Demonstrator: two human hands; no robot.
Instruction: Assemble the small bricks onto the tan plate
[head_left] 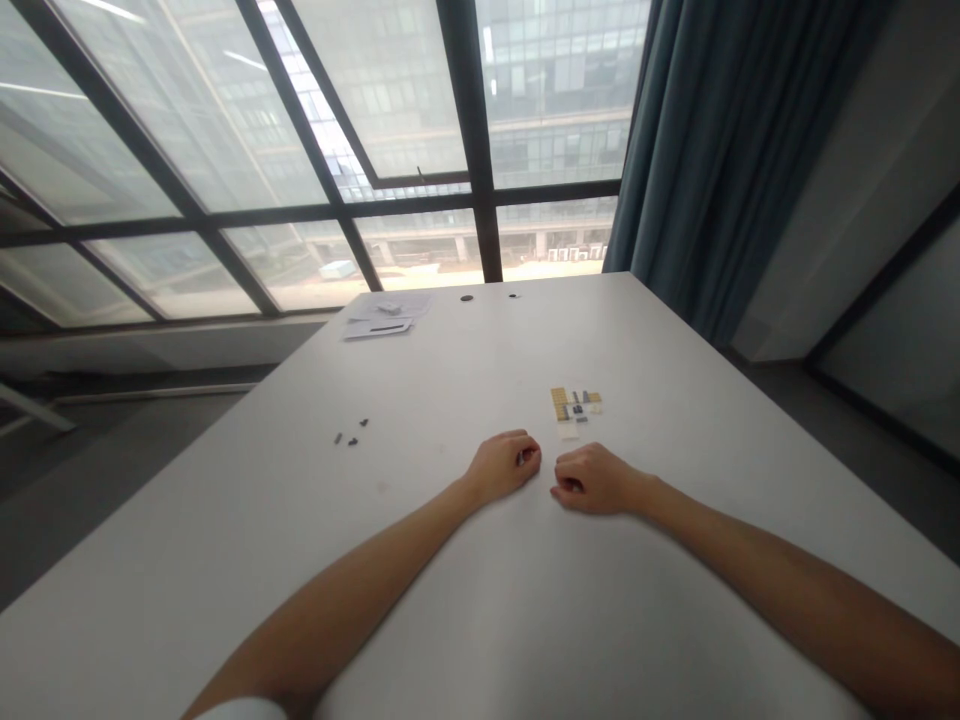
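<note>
My left hand (505, 466) rests on the white table (450, 600), its fingers curled towards the thumb and nothing visible in them. Close by on the right, my right hand (596, 478) lies on its side, also curled, with no object showing. A small gap separates the two hands. Just beyond my right hand is a group of small building-block pieces: tan pieces (559, 396), dark grey pieces (577, 410) and a pale flat piece (568, 436). Farther left, several small dark pieces (353, 441) lie loose, apart from both hands.
Papers (379, 326) with a dark strip lie at the far left of the table. Near the far edge are a round dark disc (466, 298) and a tiny dark item (513, 296). Large windows (405, 90) stand beyond, with a blue curtain (697, 150) on the right.
</note>
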